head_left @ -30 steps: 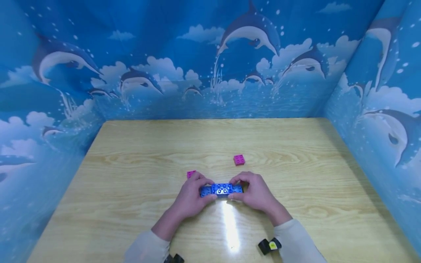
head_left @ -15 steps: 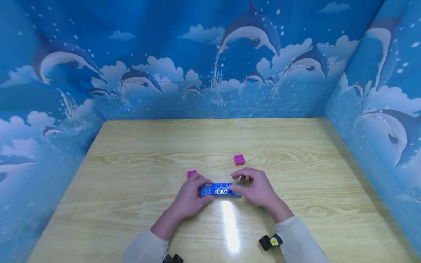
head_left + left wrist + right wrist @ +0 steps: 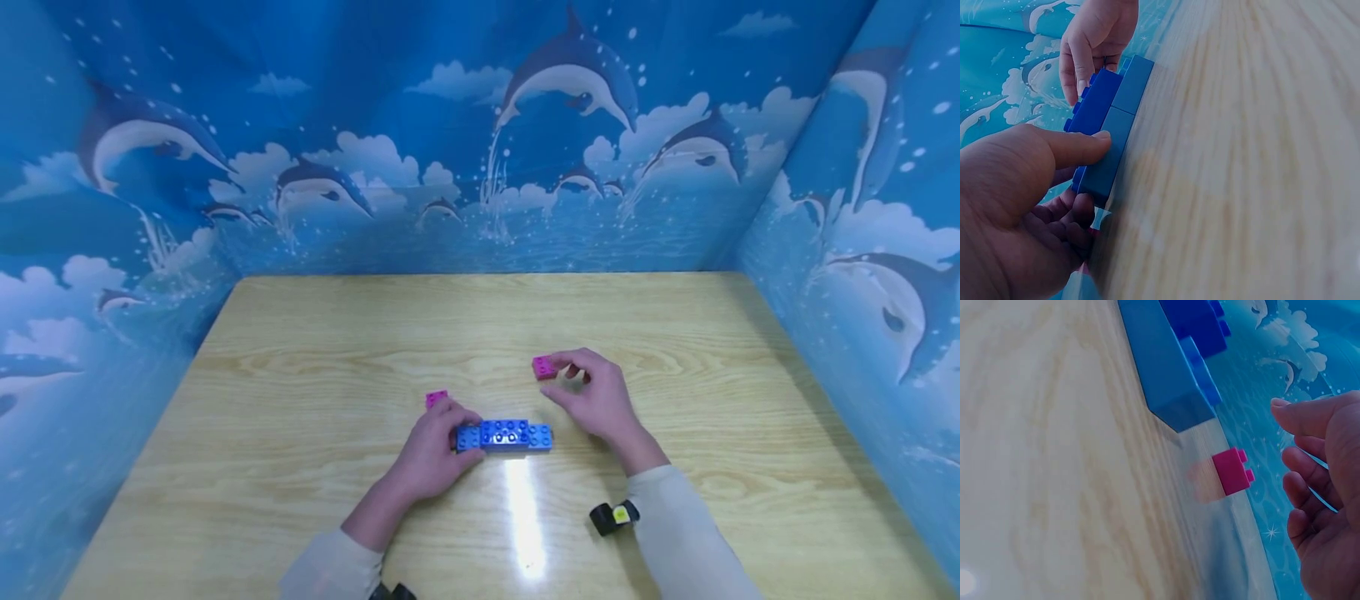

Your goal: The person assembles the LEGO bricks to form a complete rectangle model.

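Observation:
A dark blue toy brick (image 3: pixel 505 435) sits on top of two lighter blue bricks (image 3: pixel 1133 84) laid end to end on the table. My left hand (image 3: pixel 431 454) pinches the left end of this block, thumb (image 3: pixel 1088 147) on the near side and fingers beyond. Past the block's right end, my right hand (image 3: pixel 600 402) hovers with thumb and fingers apart, holding nothing. Its fingertips are close to a pink four-stud brick (image 3: pixel 543 367); the right wrist view shows a gap between that brick (image 3: pixel 1232 472) and the hand. Another pink brick (image 3: pixel 435 398) is partly hidden behind my left fingers.
The wood-grain table (image 3: pixel 337 325) is enclosed at the back and sides by a blue dolphin-print cloth (image 3: pixel 420 183). Black devices, one being the right wrist's camera (image 3: pixel 613 517), are strapped at both cuffs. Bright glare (image 3: pixel 525 517) lies on the near tabletop.
My right hand has let go of the blue block's right end and moved away to the pink brick at back right. My left hand stays on the block's left end.

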Motion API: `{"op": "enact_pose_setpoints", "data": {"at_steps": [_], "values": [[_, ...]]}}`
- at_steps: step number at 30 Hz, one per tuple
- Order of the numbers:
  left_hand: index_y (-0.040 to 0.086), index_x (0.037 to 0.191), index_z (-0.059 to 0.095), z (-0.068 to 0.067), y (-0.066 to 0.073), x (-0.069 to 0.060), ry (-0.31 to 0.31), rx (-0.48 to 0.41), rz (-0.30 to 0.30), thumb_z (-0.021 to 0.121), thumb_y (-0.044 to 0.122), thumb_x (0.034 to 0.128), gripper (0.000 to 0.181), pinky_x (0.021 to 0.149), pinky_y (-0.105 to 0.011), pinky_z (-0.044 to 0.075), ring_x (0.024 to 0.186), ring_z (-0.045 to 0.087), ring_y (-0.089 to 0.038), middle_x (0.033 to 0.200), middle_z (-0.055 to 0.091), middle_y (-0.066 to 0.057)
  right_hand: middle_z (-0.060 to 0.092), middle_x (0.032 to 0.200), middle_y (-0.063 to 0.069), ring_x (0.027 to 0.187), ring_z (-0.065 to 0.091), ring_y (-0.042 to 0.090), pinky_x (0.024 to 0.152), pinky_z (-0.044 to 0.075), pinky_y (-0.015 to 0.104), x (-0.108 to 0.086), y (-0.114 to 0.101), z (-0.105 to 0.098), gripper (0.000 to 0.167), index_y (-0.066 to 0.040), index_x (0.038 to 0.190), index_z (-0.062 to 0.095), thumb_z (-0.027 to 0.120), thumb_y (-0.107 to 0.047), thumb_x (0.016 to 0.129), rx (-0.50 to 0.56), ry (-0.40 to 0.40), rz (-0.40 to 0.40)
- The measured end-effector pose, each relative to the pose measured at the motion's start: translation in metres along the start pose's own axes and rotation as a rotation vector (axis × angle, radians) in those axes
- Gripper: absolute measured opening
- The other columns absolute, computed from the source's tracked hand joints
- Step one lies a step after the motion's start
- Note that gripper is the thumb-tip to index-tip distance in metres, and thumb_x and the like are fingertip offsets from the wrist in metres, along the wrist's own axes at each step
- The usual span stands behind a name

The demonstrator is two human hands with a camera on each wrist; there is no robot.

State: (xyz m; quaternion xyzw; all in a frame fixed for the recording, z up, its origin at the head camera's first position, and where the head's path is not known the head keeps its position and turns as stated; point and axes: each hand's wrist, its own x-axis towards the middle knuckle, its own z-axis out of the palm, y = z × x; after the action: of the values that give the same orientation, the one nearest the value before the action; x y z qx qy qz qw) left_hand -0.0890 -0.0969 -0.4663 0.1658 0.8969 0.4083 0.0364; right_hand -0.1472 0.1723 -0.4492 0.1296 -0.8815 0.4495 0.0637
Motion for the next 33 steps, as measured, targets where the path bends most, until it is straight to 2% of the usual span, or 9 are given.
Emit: {"op": "enact_pose_setpoints", "data": {"at_steps": [7, 16, 19, 25, 33], "values": [[0.011, 0.111, 0.069, 0.000, -0.001, 0.000, 0.003, -0.004, 0.006, 0.086, 0.014, 0.0769, 0.038, 0.074, -0.029, 0.047, 0.081, 0.050, -0.011, 0.097, 0.052, 0.006, 0.067, 0.108, 0.008, 0.094, 0.059, 0.026, 0.081, 0.048, 0.045, 0.012, 0.009, -0.002, 0.047, -0.007, 0.119, 0.068, 0.087, -0.016, 0.077, 0.012, 0.012, 0.052], [0.009, 0.109, 0.069, 0.002, -0.003, -0.001, 0.013, -0.014, 0.021, 0.085, 0.009, 0.0761, 0.037, 0.071, -0.029, 0.046, 0.079, 0.049, -0.012, 0.095, 0.051, 0.004, 0.064, 0.109, 0.006, 0.098, 0.056, 0.026, 0.086, 0.048, 0.043, 0.018, 0.022, 0.003, 0.053, -0.008, 0.122, 0.066, 0.088, -0.016, 0.075, 0.021, -0.022, 0.159], [0.010, 0.110, 0.069, 0.002, -0.003, -0.001, 0.006, -0.017, 0.007, 0.085, 0.009, 0.0765, 0.037, 0.072, -0.028, 0.046, 0.080, 0.050, -0.012, 0.095, 0.050, 0.005, 0.062, 0.110, 0.006, 0.100, 0.055, 0.025, 0.088, 0.047, 0.043, 0.019, 0.026, 0.006, 0.056, -0.009, 0.125, 0.064, 0.088, -0.017, 0.075, 0.015, -0.044, 0.191], [0.011, 0.111, 0.069, 0.001, -0.001, -0.001, -0.010, -0.024, -0.017, 0.085, 0.011, 0.0772, 0.038, 0.071, -0.028, 0.047, 0.080, 0.050, -0.012, 0.095, 0.050, 0.005, 0.061, 0.112, 0.006, 0.102, 0.055, 0.026, 0.090, 0.047, 0.044, 0.022, 0.030, 0.009, 0.060, -0.010, 0.129, 0.062, 0.088, -0.020, 0.075, -0.009, -0.063, 0.198], [0.010, 0.112, 0.069, 0.000, -0.001, -0.002, -0.011, -0.013, -0.012, 0.085, 0.012, 0.0780, 0.037, 0.070, -0.028, 0.046, 0.079, 0.049, -0.012, 0.095, 0.050, 0.004, 0.062, 0.115, 0.005, 0.102, 0.055, 0.025, 0.089, 0.048, 0.043, 0.025, 0.033, 0.013, 0.059, -0.009, 0.129, 0.062, 0.087, -0.020, 0.077, -0.035, -0.078, 0.189]]}}
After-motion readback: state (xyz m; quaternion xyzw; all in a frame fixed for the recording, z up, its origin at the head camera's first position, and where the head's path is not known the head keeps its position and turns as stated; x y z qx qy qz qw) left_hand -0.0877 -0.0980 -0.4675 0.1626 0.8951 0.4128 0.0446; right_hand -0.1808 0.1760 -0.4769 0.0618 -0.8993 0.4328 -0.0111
